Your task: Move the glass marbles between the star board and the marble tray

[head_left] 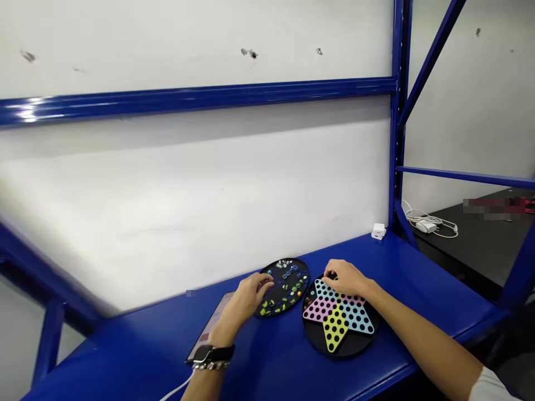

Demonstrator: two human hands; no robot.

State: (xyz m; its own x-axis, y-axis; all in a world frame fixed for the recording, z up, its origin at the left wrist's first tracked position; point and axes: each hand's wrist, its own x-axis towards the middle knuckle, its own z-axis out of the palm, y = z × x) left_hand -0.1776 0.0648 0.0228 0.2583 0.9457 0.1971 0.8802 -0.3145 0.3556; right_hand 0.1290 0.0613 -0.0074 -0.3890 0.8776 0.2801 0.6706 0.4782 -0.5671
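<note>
Head view: you face a white wall braced by blue steel rails, above a glossy blue steel bench (422, 289) that runs from lower left to upper right. Two round black boards lie side by side along it. The right one, a Chinese checkers board (359, 342), carries a smooth pastel star of pink, blue and yellow, drilled with black holes, its yellow point aimed toward you. The left one, a black marble board (303, 278), holds glass marbles (286, 287) in green, blue and orange. Your right hand (345, 278) sits at the star's far edge, fingers (346, 273) pressed together and curled down by a small dark marble (332, 274); you cannot tell if they pinch it. Your left hand (253, 295) hovers at the marble board's edge, fingers (261, 284) bunched; you cannot tell if they hold anything.
</note>
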